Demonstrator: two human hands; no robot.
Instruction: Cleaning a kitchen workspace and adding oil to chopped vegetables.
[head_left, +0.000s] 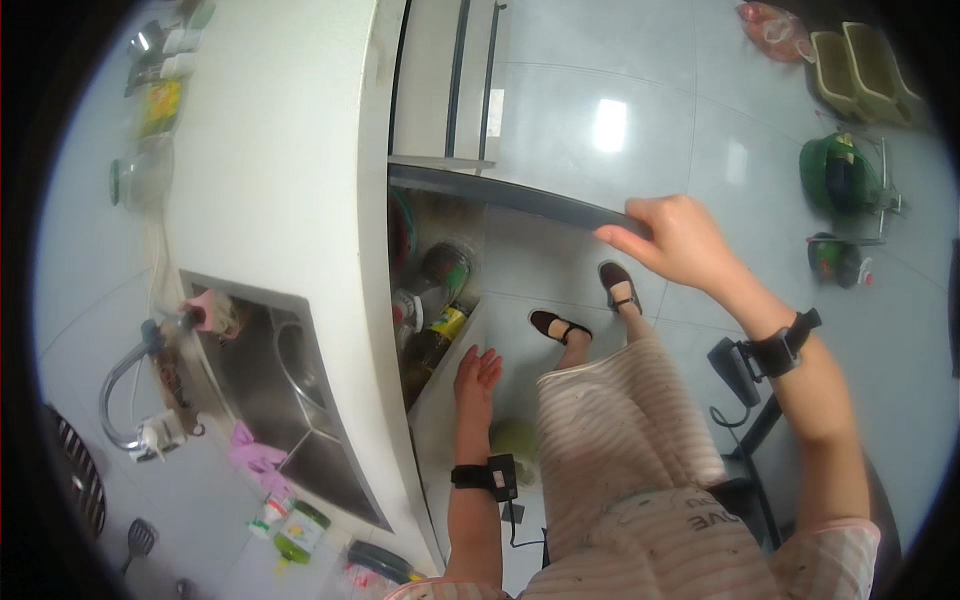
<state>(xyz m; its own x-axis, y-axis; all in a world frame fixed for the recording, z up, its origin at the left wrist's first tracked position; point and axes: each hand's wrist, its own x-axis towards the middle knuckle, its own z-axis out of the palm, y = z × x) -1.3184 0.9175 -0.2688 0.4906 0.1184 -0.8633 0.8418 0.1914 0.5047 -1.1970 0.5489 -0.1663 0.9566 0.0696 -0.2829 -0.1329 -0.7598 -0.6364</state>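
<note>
My right hand (667, 232) grips the free edge of a dark-edged cabinet door (525, 199), which stands swung out from under the white counter (277, 150). Inside the cabinet, several bottles lie or stand close together, among them a dark bottle with a yellow label (442, 330) and a clear container with a green patch (448, 262). Low in front of the cabinet, my left hand (476, 375) hangs beside a pale panel (450, 360), its fingers loosely curled and apart, with nothing seen in them.
A steel sink (300, 390) with a faucet (124, 390) is set in the counter at left. Dish soap (301, 531) and a pink-purple cloth (255, 454) lie by it. My shoes are on the tiled floor. Beige bins (874, 71) and a green basket (832, 172) stand at right.
</note>
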